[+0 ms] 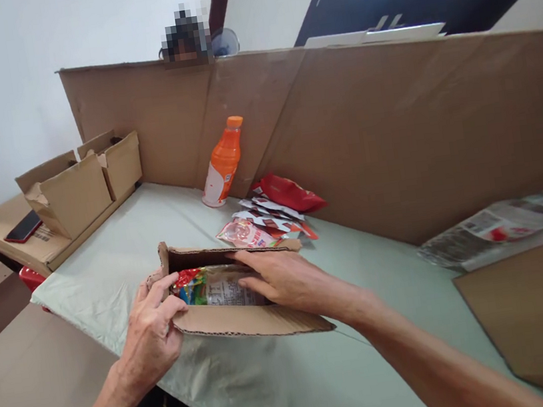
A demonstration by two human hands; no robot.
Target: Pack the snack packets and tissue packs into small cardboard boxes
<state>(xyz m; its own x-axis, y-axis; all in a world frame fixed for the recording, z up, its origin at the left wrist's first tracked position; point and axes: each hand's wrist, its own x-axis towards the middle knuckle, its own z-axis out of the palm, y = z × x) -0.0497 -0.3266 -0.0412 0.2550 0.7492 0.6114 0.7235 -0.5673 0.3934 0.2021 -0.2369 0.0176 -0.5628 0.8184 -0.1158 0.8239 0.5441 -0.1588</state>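
A small open cardboard box (252,319) sits near the table's front edge, its flaps up. Inside it lie colourful snack packets (213,289), one red, blue and green, one with a see-through printed wrapper. My left hand (158,314) is closed on the box's left end, thumb and fingers at the rim. From the right, my right hand (285,279) reaches into the box opening, fingers stretched over the packets and apart from each other. Part of the packets is hidden under it. Just behind the box lies a pink packet (245,234).
An orange bottle (223,163) leans against the cardboard partition (418,135). Beside it are a red packet (287,193) and several flat white-and-red packs (273,213). Cardboard boxes (75,190) and a phone (23,227) stand left; a plastic bag (502,228) lies right. A person's head shows behind the partition.
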